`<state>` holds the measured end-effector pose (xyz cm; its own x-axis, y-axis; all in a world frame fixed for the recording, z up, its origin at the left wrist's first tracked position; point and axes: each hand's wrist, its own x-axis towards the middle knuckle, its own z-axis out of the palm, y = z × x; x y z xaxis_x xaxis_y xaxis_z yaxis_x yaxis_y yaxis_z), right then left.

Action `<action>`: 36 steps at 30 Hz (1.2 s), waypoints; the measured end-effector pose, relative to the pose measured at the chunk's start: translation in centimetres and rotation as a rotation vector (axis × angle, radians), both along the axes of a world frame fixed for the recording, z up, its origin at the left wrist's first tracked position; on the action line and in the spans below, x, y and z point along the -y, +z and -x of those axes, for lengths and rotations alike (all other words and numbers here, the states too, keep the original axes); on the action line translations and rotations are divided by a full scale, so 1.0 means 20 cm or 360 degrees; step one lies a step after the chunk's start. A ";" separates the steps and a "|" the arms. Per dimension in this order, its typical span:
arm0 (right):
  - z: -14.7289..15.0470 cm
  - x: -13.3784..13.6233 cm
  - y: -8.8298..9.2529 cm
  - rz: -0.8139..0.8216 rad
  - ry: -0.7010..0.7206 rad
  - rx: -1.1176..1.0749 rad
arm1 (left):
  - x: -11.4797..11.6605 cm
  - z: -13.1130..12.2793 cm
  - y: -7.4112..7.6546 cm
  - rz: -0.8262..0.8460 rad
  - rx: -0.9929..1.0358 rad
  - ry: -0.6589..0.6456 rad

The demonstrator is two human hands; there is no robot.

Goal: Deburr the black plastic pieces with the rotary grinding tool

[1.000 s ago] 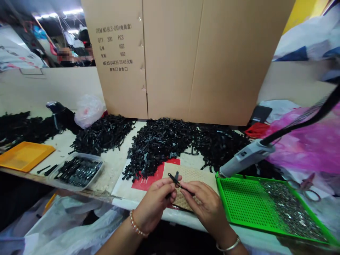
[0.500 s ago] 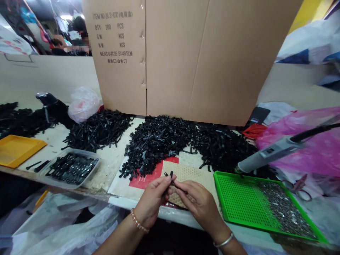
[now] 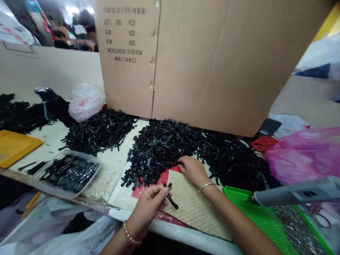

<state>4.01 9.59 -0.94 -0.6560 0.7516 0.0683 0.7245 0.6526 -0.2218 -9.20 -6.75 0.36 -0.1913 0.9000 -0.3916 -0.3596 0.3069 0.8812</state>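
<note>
My left hand [image 3: 148, 205] pinches a small black plastic strip [image 3: 170, 194] just above a tan honeycomb mat [image 3: 196, 209] near the table's front edge. My right hand [image 3: 192, 170] has reached forward to the big pile of black plastic pieces [image 3: 164, 145]; its fingers curl down at the pile's near edge, and what they touch or hold is hidden. A red sheet [image 3: 138, 193] lies under the mat and the pile.
A second black pile [image 3: 101, 129], a clear tray of black parts [image 3: 67, 173] and a yellow tray [image 3: 13, 147] lie left. A green perforated tray [image 3: 265, 226] with small metal parts and a grey tool [image 3: 294, 193] sit right. A tall cardboard box [image 3: 202, 60] stands behind; pink bag [image 3: 305, 154] right.
My right hand let go of the strip and moved forward to the black pile. The left hand keeps the strip. The view shifted right and down.
</note>
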 end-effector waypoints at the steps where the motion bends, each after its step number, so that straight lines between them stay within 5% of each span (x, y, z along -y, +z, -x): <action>1: 0.00 0.00 0.00 0.0002 0.0001 -0.0015 | 0.00 0.01 0.00 0.0006 -0.0005 -0.0008; 7: -0.06 -0.04 0.08 0.0303 -0.0063 -0.0553 | -0.04 0.07 0.01 -0.0033 -0.0103 0.0001; 12: -0.06 0.05 0.16 0.0581 0.0104 -0.1045 | -0.03 0.10 0.07 -0.0224 -0.0218 0.0068; 22: -0.12 0.33 0.32 0.0467 0.0436 -0.0954 | 0.06 -0.06 0.14 -0.0408 -0.0410 -0.0162; 28: -0.21 0.35 0.28 0.0715 0.0138 -0.1044 | 0.07 -0.15 0.18 -0.0329 -0.0072 -0.0201; 33: -0.26 0.35 0.26 0.0615 0.0094 -0.1071 | 0.08 -0.20 0.19 -0.0244 0.0106 -0.0267; 36: -0.28 0.35 0.25 0.0953 0.0108 -0.1127 | 0.09 -0.21 0.18 -0.0131 0.0267 -0.0242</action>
<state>9.54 2.66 4.10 -0.6533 0.7526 0.0828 0.2559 0.3224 -0.9114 -4.90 -8.56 3.96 0.0107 0.9437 -0.3306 -0.4583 0.2985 0.8372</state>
